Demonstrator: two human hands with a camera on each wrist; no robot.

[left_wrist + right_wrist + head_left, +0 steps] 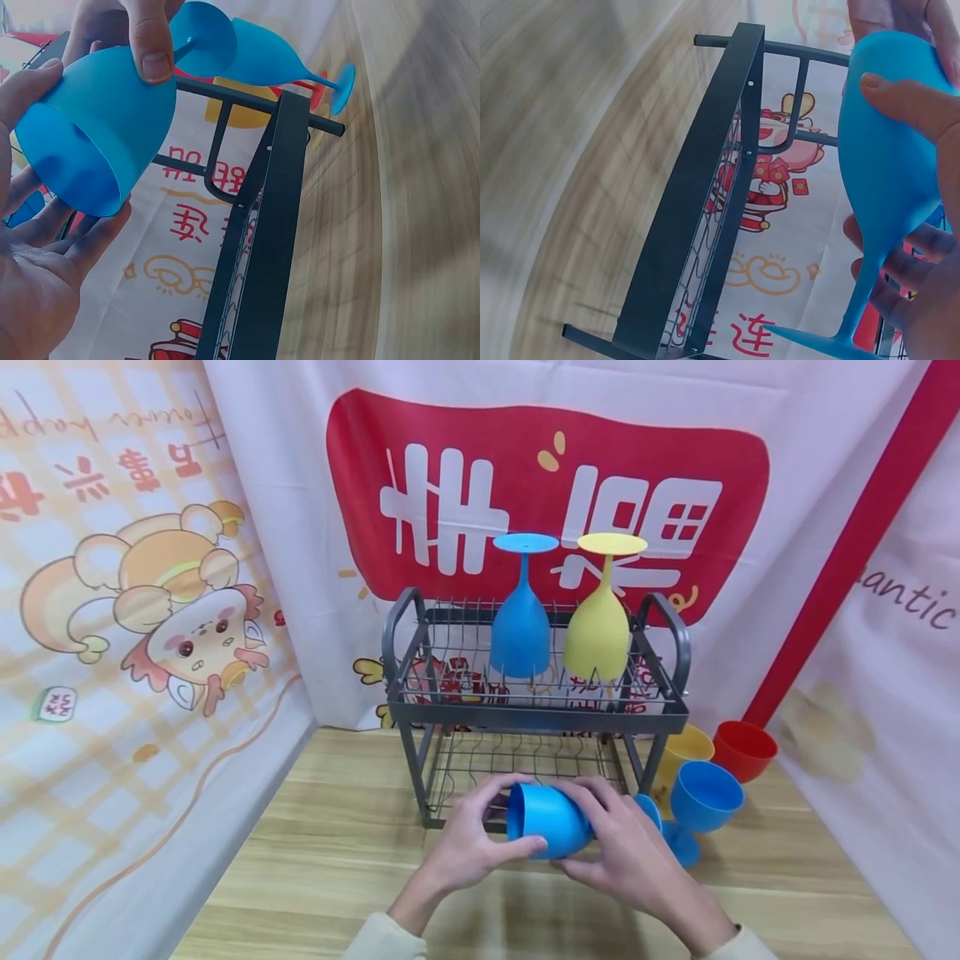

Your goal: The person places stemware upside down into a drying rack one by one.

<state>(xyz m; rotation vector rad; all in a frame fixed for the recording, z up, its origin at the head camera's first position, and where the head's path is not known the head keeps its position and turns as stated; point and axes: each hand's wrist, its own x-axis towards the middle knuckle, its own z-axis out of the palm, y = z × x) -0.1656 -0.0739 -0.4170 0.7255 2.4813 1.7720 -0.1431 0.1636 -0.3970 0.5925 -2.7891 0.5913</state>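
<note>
Both hands hold a blue plastic goblet lying sideways in front of the rack's lower tier, its mouth toward the left and its foot toward the right. My left hand grips the bowl near the rim, thumb on the near side. My right hand grips the bowl's lower end by the stem. In the right wrist view the goblet's thin stem and flat foot show beside the right fingers. The left wrist view looks into the hollow bowl.
A dark two-tier dish rack stands on the wooden table. Upside down on its top tier are a blue goblet and a yellow goblet. Right of it stand another blue goblet, a red one and a yellow one.
</note>
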